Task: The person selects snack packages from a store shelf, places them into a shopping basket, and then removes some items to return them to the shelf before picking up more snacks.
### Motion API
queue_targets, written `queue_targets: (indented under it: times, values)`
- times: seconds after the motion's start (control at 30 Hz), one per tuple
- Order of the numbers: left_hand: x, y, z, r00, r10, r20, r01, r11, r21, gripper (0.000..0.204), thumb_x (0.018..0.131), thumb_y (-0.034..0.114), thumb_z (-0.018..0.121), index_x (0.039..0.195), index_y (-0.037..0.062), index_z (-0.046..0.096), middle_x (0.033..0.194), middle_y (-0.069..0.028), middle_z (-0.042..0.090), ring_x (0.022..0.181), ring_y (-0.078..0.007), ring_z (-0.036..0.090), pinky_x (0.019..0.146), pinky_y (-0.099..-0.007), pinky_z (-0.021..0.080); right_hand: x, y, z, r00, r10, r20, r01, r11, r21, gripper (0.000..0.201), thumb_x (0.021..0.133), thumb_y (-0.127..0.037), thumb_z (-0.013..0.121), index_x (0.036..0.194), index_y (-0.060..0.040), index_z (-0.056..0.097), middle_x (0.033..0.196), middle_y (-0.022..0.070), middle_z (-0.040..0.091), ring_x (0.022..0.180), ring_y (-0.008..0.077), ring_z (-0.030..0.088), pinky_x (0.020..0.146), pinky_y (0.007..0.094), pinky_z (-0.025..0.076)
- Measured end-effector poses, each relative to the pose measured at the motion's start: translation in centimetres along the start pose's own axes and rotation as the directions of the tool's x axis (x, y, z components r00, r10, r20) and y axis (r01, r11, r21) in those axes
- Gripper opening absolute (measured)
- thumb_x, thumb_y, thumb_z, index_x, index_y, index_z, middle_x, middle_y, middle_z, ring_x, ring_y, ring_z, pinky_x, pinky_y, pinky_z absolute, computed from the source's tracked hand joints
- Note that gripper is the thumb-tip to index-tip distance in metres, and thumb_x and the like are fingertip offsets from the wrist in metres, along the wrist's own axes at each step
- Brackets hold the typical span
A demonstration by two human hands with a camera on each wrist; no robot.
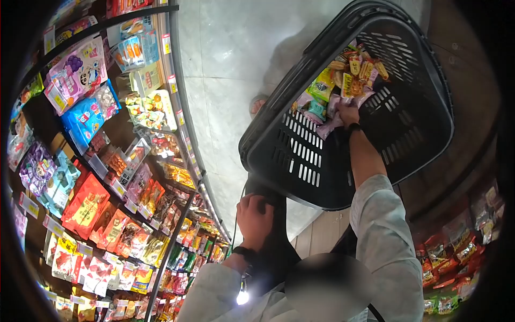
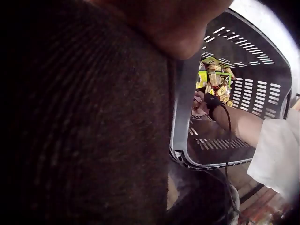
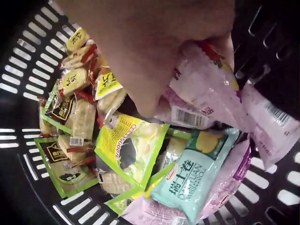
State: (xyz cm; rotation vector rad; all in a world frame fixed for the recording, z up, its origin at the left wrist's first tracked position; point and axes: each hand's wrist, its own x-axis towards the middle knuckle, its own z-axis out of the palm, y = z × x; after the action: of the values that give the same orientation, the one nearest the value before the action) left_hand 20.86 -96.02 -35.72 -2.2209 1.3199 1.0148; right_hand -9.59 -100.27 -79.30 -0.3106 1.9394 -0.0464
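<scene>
Inside a black plastic shopping basket at the upper right of the head view, my right hand grips a pink snack packet. Thumb and fingers close round the wrapper, and the palm hides part of it. Another pink packet lies beside it. Under the hand are a teal Swiss roll packet, a green-and-yellow packet and several small wrapped biscuits. My left hand rests on a dark-clothed knee, just outside the basket's near left corner, holding nothing.
Shelves of bagged snacks with a price-tag rail run down the left side. Grey floor tiles lie between shelf and basket. More red snack packs sit at the lower right. A cord hangs from the right wrist.
</scene>
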Motion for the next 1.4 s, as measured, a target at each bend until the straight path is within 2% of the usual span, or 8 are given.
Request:
queue_targets:
  times: [0.27,0.37,0.53,0.63,0.87,0.93,1.23,1.4]
  values:
    - [0.1,-1.0,0.6,0.996,0.034,-0.079,-0.034,0.999,0.003,0.022,0.080,0.020,0.071,0.100,0.0100,0.067,0.115,-0.0130,0.063,0.107,-0.0374,0.059,0.092,-0.0469,0.049,-4.4,-8.2,2.2,0.936,0.352,-0.017,-0.348,0.930,0.116,0.125,0.059,-0.051,0.093,0.150,-0.0026,0.023,0.153,0.0256,0.030,0.134,0.0376,0.046,0.090,0.0433,0.060]
    - [0.0,-0.9,0.6,0.997,0.014,-0.074,-0.014,1.000,0.000,0.023,0.080,0.020,0.071,0.100,0.0097,0.067,0.115,-0.0131,0.063,0.107,-0.0374,0.059,0.092,-0.0470,0.049,-4.2,-9.2,3.8,0.941,0.319,-0.114,-0.303,0.943,0.137,0.135,0.057,-0.049,0.095,0.150,0.0024,0.013,0.149,0.0235,0.031,0.123,0.0406,0.054,0.074,0.0530,0.064]
    - [-0.1,-1.3,0.9,0.996,0.015,-0.085,-0.019,0.999,-0.044,0.023,0.079,0.019,0.071,0.100,0.0105,0.068,0.116,-0.0143,0.063,0.108,-0.0379,0.058,0.093,-0.0474,0.048,-1.1,-4.0,3.7,0.977,-0.015,-0.214,0.020,1.000,0.020,0.111,0.065,-0.042,0.086,0.146,-0.0002,0.024,0.138,0.0302,0.052,0.127,0.0438,0.054,0.108,0.0435,0.044]
    - [-0.1,-0.9,1.1,0.997,0.007,-0.075,-0.009,1.000,-0.030,0.022,0.080,0.020,0.071,0.099,0.0106,0.068,0.116,-0.0147,0.063,0.109,-0.0380,0.058,0.094,-0.0478,0.048,-1.9,-2.6,3.3,0.978,-0.016,-0.210,0.021,1.000,0.019,0.102,0.069,-0.035,0.085,0.143,0.0088,0.031,0.134,0.0254,0.057,0.124,0.0362,0.057,0.104,0.0386,0.046]
    - [0.0,-1.1,1.4,0.997,-0.002,-0.083,0.001,1.000,-0.022,0.021,0.080,0.021,0.070,0.097,0.0106,0.068,0.115,-0.0132,0.063,0.109,-0.0368,0.058,0.094,-0.0478,0.048,-9.9,-6.9,-0.9,0.918,0.211,0.335,-0.300,0.923,0.240,0.074,0.081,-0.035,0.077,0.145,-0.0145,0.046,0.124,0.0096,0.060,0.103,0.0252,0.066,0.078,0.0451,0.060]
    - [0.1,-1.2,1.3,0.997,-0.001,-0.083,0.000,1.000,-0.018,0.021,0.079,0.021,0.069,0.097,0.0105,0.068,0.115,-0.0127,0.063,0.108,-0.0365,0.058,0.093,-0.0476,0.048,-9.9,-7.1,0.0,0.907,-0.043,0.420,-0.080,0.959,0.272,0.066,0.084,-0.028,0.075,0.143,-0.0167,0.049,0.119,0.0074,0.062,0.098,0.0213,0.067,0.078,0.0422,0.060]
    - [-0.2,-1.8,1.7,0.997,-0.047,-0.066,0.046,0.999,-0.018,0.021,0.079,0.021,0.068,0.097,0.0107,0.068,0.115,-0.0115,0.062,0.109,-0.0355,0.057,0.094,-0.0473,0.047,-12.1,-15.2,3.2,0.893,-0.066,0.445,-0.014,0.985,0.174,0.051,0.082,-0.016,0.074,0.130,-0.0110,0.057,0.110,0.0080,0.068,0.091,0.0184,0.068,0.065,0.0341,0.056]
    - [-0.1,-1.9,1.3,0.997,-0.052,-0.065,0.050,0.998,-0.044,0.019,0.080,0.019,0.068,0.097,0.0093,0.068,0.115,-0.0131,0.062,0.109,-0.0367,0.057,0.095,-0.0463,0.048,-6.6,-10.2,7.8,0.889,-0.075,0.452,0.040,0.995,0.086,0.065,0.076,-0.020,0.079,0.133,-0.0069,0.052,0.113,0.0101,0.069,0.102,0.0248,0.068,0.081,0.0353,0.057]
